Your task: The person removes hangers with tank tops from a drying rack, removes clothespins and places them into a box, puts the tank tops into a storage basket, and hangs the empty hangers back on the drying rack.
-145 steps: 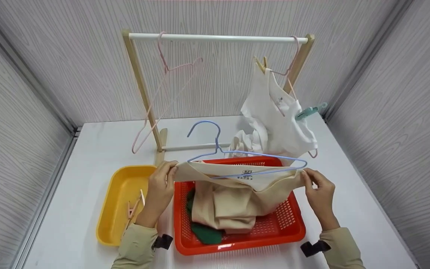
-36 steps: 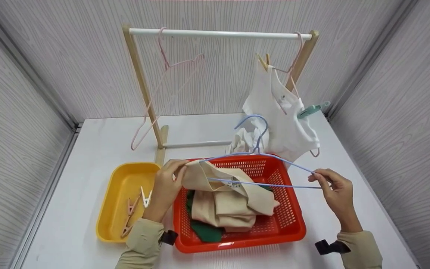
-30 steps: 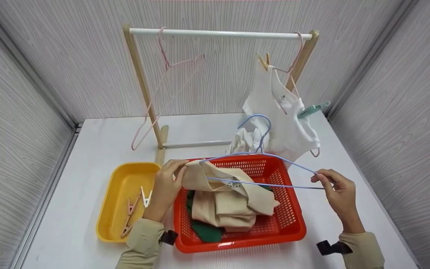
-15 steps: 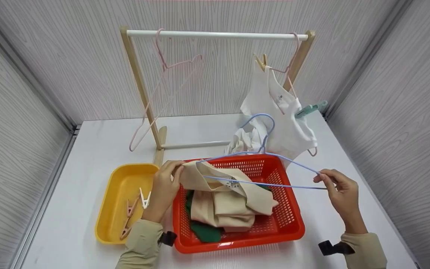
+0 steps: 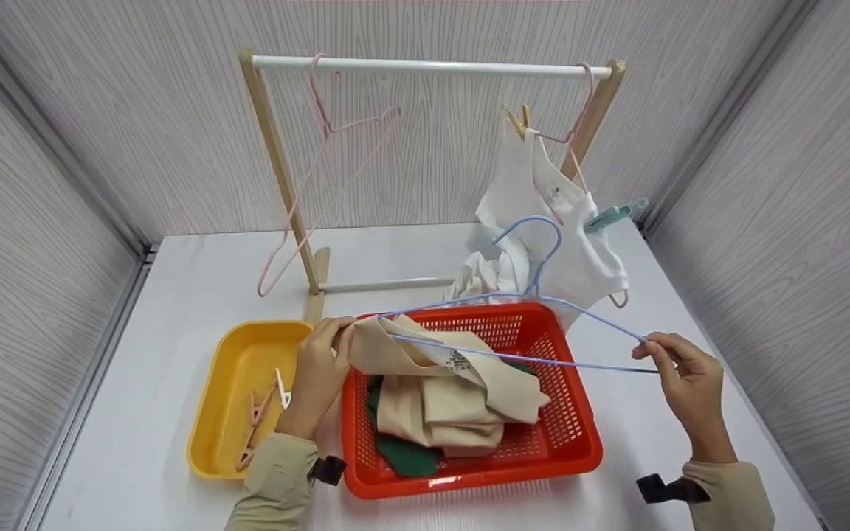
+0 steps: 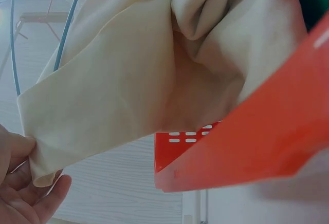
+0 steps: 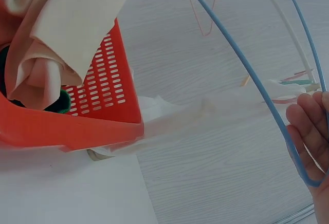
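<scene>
My left hand [image 5: 322,369] pinches the shoulder edge of a beige tank top [image 5: 388,350], its printed neckline facing up. The left end of a blue hanger [image 5: 499,358] sits inside that shoulder. My right hand [image 5: 690,380] grips the hanger's right end, out to the right of the basket; in the right wrist view the blue wire [image 7: 247,64] bends round beside the fingers. The top's other shoulder droops into a red basket [image 5: 473,485], over folded beige cloth [image 5: 462,431]. In the left wrist view, the thumb and fingers hold the top's corner [image 6: 43,157].
A yellow bin [image 5: 211,413] with clothespins [image 5: 255,409] stands left of the basket. Behind is a rack with a white bar [image 5: 425,66], an empty pink hanger [image 5: 329,133] and a clipped white tank top [image 5: 536,192]. Green cloth [image 5: 406,457] lies in the basket.
My right hand has let go of the top's right shoulder and taken the hanger's right end. It has moved right, the hanger's hook shifting right too. The right shoulder has dropped into the basket.
</scene>
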A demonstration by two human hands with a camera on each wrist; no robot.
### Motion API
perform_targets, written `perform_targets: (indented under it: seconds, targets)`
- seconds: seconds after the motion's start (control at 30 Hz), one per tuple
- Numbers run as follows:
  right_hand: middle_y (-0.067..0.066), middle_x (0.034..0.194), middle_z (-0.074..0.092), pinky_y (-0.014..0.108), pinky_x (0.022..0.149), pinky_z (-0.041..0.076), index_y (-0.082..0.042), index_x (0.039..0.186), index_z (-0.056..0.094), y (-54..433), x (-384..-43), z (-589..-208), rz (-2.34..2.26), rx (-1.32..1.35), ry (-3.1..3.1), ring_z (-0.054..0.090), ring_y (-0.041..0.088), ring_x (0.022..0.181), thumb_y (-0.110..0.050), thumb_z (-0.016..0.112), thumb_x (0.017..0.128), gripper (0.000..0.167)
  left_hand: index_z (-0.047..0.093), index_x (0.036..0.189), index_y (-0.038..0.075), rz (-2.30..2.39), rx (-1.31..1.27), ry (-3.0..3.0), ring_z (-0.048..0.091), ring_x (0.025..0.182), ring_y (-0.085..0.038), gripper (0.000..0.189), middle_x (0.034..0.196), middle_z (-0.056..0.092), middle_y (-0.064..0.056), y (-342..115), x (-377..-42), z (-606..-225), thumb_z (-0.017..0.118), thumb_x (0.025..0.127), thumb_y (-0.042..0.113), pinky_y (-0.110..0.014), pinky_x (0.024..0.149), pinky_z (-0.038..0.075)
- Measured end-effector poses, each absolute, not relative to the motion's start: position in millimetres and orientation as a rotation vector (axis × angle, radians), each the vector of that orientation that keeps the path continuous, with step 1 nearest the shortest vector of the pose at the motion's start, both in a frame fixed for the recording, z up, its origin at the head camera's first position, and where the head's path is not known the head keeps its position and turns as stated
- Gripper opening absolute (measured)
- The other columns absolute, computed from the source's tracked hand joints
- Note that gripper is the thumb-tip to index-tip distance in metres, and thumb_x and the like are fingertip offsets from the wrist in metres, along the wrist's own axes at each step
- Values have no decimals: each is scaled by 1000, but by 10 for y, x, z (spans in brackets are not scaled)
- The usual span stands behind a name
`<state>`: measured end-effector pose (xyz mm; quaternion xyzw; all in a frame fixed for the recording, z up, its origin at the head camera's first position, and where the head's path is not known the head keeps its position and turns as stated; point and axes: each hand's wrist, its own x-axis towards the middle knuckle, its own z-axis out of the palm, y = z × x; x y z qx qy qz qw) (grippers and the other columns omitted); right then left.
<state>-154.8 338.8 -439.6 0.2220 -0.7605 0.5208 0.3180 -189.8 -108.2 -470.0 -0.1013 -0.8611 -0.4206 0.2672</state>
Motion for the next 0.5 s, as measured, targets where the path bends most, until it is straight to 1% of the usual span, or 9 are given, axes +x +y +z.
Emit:
perform_targets:
  seconds: [0.07,0.17,0.27,0.4,0.5]
  targets:
    - [-16,82,70,9,79,54,24,88,58,3406,-1545,-4390,1394,588,-1980,68,-3,78,26,52,82,9,68,102,-2,-1146,-263,-2354,65,83,-22,14,95,70,-15,-1098,-1899,-4706,59,94,6,-37,77,58]
    - [-13,82,71,10,80,55,26,88,57,3425,-1547,-4381,1424,584,-1940,69,-1,78,27,51,82,9,66,102,-4,-1172,-244,-2403,66,89,-28,15,97,70,-17,-1106,-1898,-4718,57,94,5,-43,84,57]
    - [-10,82,72,11,81,55,28,89,55,3428,-1556,-4375,1458,569,-1893,69,1,77,27,50,82,8,65,102,-4,-1182,-241,-2475,65,92,-31,15,98,68,-19,-1084,-1888,-4716,55,95,5,-45,89,55]
    - [-13,82,72,11,83,55,27,89,56,3410,-1566,-4373,1428,517,-1896,69,-1,76,26,50,83,9,65,99,-2,-1164,-341,-2611,64,90,-29,12,95,67,-17,-1019,-1871,-4716,57,94,6,-44,89,54]
    - [-15,82,71,10,81,55,26,89,56,3381,-1575,-4375,1409,496,-1898,68,-2,76,26,51,82,9,65,96,0,-1136,-479,-2728,63,90,-27,9,94,66,-15,-950,-1849,-4730,58,93,4,-45,87,54]
